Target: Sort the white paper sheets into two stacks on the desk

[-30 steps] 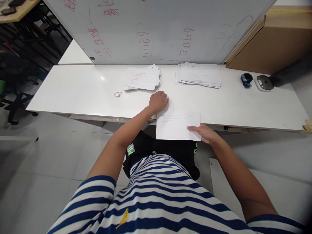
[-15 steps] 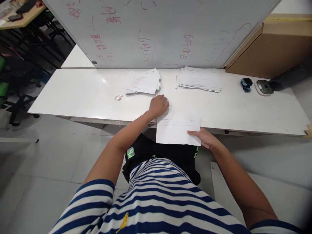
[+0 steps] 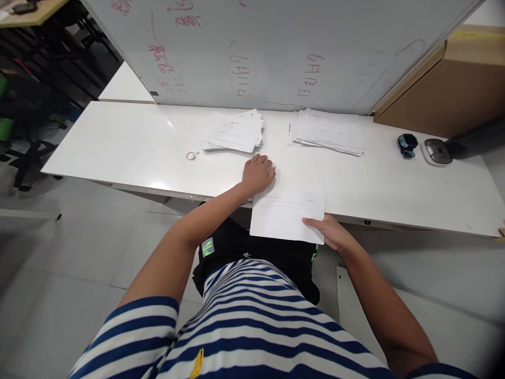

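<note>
A white sheet of paper [image 3: 282, 216], with a few faint printed lines near its far edge, extends over the front edge of the desk. My right hand [image 3: 330, 230] pinches its right side, the thumb on top and the fingers underneath. Palm down by the sheet's far left corner, my left hand [image 3: 258, 173] rests on the desk with its fingers slightly spread. Just beyond it lies an untidy paper stack [image 3: 234, 134] with red marks on the top page. A second paper stack [image 3: 329, 132] sits farther right.
The long white desk [image 3: 134, 152] runs across the view, backed by a whiteboard [image 3: 276, 52] with red writing. A small white coiled object [image 3: 191, 156] lies left of the stacks. At the right are a dark watch [image 3: 407, 145], a rounded device [image 3: 437, 151] and a cardboard box [image 3: 430, 89].
The camera view has tilted slightly. Both hands keep nearly the same places on the desk and the sheet, and the sheet's near edge is a little lower in view.
</note>
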### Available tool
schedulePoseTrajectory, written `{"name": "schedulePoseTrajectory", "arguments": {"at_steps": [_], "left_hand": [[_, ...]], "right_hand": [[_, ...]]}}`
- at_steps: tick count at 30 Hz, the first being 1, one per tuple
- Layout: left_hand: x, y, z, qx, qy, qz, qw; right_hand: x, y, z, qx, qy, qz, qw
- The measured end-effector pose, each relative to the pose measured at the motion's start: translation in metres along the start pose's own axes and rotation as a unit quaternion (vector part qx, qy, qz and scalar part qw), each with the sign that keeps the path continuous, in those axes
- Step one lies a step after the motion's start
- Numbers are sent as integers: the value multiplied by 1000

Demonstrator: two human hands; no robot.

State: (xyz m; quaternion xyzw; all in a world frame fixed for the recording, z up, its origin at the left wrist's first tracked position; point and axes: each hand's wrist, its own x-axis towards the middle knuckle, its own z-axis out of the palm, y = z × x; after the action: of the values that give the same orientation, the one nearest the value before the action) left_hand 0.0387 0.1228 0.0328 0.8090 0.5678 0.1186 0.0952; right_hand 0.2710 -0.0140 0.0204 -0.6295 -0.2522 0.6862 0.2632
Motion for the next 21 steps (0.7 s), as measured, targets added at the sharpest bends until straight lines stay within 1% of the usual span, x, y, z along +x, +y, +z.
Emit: {"name": "schedulePoseTrajectory", "arguments": {"at_steps": [6,10,16,21], "left_hand": [[2,3,4,15,0,-10,1000],[4,5,5,27,6,-12,1000],[5,6,5,42,2,-5,999],[5,5,8,50,16,7,999]], "right_hand": [[-2,-4,0,7,-12,-3,1000],[3,-1,-5,12,-26,-12,1000],[10,0,-12,-18,-45,-6,999],[13,-2,-16,-56,-46,-16,997]]}}
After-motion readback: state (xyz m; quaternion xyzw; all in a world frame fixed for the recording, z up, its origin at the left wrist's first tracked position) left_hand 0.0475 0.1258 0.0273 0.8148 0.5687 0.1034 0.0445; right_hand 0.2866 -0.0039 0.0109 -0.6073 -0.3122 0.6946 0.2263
